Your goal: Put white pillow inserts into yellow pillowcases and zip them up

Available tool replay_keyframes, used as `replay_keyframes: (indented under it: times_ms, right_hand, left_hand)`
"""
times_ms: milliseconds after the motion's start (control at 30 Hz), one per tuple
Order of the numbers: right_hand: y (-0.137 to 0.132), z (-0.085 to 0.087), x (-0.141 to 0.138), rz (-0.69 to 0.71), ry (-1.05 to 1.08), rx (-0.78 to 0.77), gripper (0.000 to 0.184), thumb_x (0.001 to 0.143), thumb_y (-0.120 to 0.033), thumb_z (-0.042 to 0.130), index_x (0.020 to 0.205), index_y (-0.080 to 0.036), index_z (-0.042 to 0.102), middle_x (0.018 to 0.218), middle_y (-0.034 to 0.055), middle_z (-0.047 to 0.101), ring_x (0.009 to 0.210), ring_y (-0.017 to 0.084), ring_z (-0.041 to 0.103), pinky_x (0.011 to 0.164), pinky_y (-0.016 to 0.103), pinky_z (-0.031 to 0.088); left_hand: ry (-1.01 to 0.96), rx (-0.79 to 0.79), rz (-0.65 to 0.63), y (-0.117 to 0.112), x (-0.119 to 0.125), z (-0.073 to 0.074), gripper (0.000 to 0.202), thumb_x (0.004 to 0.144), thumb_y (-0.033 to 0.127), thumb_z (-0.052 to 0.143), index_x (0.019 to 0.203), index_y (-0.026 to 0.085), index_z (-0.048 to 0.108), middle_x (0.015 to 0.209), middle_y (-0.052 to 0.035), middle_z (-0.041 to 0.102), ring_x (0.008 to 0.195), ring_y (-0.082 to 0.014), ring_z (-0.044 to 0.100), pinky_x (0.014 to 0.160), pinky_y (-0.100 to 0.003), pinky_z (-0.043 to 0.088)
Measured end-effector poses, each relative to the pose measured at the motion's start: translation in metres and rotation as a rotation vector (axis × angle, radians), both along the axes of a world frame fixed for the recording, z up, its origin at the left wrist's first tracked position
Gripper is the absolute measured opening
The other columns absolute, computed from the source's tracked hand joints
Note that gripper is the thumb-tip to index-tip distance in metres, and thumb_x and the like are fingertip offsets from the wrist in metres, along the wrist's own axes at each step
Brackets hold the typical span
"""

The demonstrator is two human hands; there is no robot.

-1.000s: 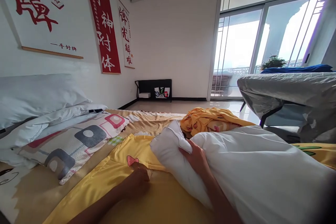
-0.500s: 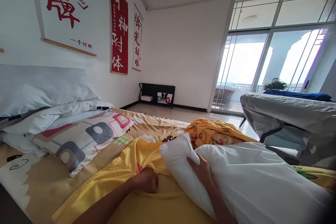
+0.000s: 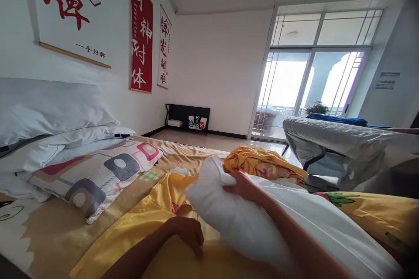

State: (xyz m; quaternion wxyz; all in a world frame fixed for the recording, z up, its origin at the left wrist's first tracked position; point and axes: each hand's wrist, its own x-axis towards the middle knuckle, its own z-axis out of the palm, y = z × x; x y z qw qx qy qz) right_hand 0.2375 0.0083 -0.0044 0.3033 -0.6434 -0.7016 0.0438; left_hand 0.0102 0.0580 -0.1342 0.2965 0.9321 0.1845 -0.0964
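The white padded piece [image 3: 225, 222] lay on the bed in front of you, over part of the smooth yellow cloth [image 3: 131, 222], and your right hand [image 3: 244, 185] gripped it near its raised far corner. Your left hand [image 3: 188, 231] was at the yellow cloth with its fingers curled; blur hid whether they pinched any of it. The work looked partway along to me: you had the corner up in your grasp and the yellow cloth spread beneath, but the white surface in sight lay bare, with no fabric drawn over it, so settling the two layers seemed left to do. I could not tell whether the cloth was a cover with an opening, or whether anything was inside it. Beyond the padding sat a crumpled orange-yellow bundle [image 3: 245, 157], and to your right lay a yellow piece with a pineapple print [image 3: 376, 209]. A patterned pillow [image 3: 121, 168] leaned by white pillows [image 3: 49, 104] on your left. Farther off, a printed bag [image 3: 197, 122] and a white box [image 3: 174, 123] were at a black stand [image 3: 176, 109], their contents hidden, while a plastic-wrapped bench [image 3: 314, 127] bore a blue cloth [image 3: 337, 119].
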Motion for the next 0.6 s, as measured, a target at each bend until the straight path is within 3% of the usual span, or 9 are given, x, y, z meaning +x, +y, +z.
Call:
replay_keyframes:
  times_ms: [100,200,300,400,500,600]
  right_hand:
    - [0.0,-0.04,-0.014,0.015,-0.131,-0.16,0.014,0.059,-0.02,0.068,0.073,-0.018,0.072,0.068,0.0041,0.065,0.066,0.019,0.061,0.061,0.028,0.038]
    - [-0.002,-0.067,-0.025,0.005,-0.183,-0.197,0.018,0.064,-0.017,0.064,0.079,-0.018,0.073,0.073,0.0071,0.067,0.071,0.022,0.062,0.062,0.031,0.037]
    - [-0.001,-0.072,-0.029,0.051,-0.205,-0.218,0.023,0.066,-0.021,0.065,0.087,-0.02,0.072,0.082,0.0075,0.069,0.078,0.024,0.063,0.064,0.031,0.037]
    - [0.0,-0.069,-0.029,0.09,-0.214,-0.255,0.031,0.064,-0.024,0.068,0.095,-0.021,0.071,0.09,0.0082,0.069,0.082,0.024,0.062,0.064,0.03,0.036]
    - [0.0,-0.071,-0.028,0.116,-0.256,-0.266,0.036,0.066,-0.028,0.068,0.101,-0.021,0.069,0.094,0.0092,0.068,0.086,0.025,0.06,0.064,0.03,0.036]
    - [-0.002,-0.075,-0.03,0.136,-0.323,-0.264,0.037,0.069,-0.027,0.066,0.105,-0.023,0.067,0.095,0.0085,0.068,0.09,0.027,0.06,0.064,0.031,0.035]
  left_hand:
    - [0.029,0.088,0.025,-0.002,-0.017,0.003,0.05,0.071,0.064,0.062,0.056,0.017,0.062,0.051,0.0049,0.052,0.055,-0.0094,0.045,0.056,-0.021,0.036]
    - [0.026,0.202,0.124,0.002,-0.039,0.005,0.034,0.079,0.05,0.06,0.072,0.018,0.071,0.06,0.0037,0.06,0.061,-0.0111,0.052,0.062,-0.02,0.041]
    - [0.022,0.323,0.242,0.012,-0.053,0.006,0.024,0.083,0.033,0.054,0.085,0.018,0.073,0.074,-0.001,0.066,0.069,-0.0149,0.058,0.074,-0.026,0.046]
    - [0.006,0.479,0.355,0.023,-0.05,0.003,0.023,0.081,0.024,0.052,0.093,0.02,0.072,0.097,-0.0081,0.067,0.093,-0.0251,0.06,0.091,-0.044,0.042]
    - [-0.02,0.608,0.409,0.033,-0.039,-0.006,0.037,0.081,0.018,0.049,0.114,0.025,0.065,0.138,-0.0138,0.046,0.127,-0.0357,0.041,0.102,-0.06,0.029]
    - [-0.013,0.664,0.424,0.046,-0.028,-0.017,0.049,0.084,0.015,0.044,0.131,0.025,0.053,0.155,-0.0153,0.017,0.14,-0.0377,0.021,0.107,-0.064,0.019]
